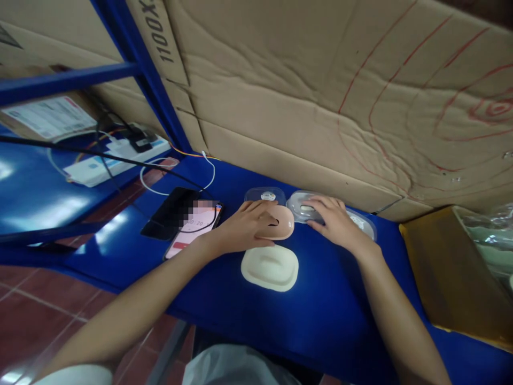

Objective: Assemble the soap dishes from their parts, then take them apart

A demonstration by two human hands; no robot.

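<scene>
Landmark: one cream lid, flat on the blue table. Just beyond it, one pink lid; left hand curled over it, thumb and fingers gripping its sides. Beyond and right of the cream lid, right hand grips one clear container from above. Clear containers: three counted. One sits beyond the cream lid, its round label too small to read; another lies right, partly behind the right wrist. Left of the cream lid: one lit phone, partly pixelated, "20" readable; one black slab beside it. Far beyond, left: cardboard printed "1100X".
</scene>
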